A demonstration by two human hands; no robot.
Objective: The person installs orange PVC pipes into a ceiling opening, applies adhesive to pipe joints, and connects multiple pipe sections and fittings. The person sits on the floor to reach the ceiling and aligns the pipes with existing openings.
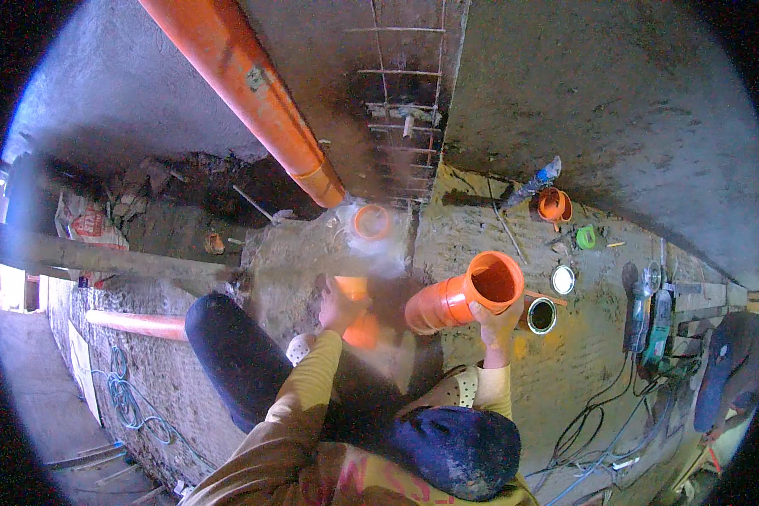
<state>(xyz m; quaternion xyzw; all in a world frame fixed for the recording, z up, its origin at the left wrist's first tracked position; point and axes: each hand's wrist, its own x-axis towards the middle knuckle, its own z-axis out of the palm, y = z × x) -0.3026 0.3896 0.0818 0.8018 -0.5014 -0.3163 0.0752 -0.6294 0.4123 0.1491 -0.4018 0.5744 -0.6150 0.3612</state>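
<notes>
My right hand (496, 325) grips the rim of an orange plastic pipe fitting (444, 305), its wide socket tilted up and to the right. To its left, my left hand (339, 309) is closed on a smaller orange pipe piece (363, 331) low between my knees; haze and blur hide part of this piece and my fingertips. Just beyond my left hand, a round orange pipe opening (371, 222) is set in the pale floor. A long orange pipe (253, 80) slopes down along the wall toward it.
An open can (542, 315), a round lid (562, 279), a green ring (585, 237) and another orange fitting (553, 205) lie to the right. Beyond them rests a green power tool (659, 325) with cables. Another person (725, 371) is at far right. A blue hose (125, 401) lies coiled left.
</notes>
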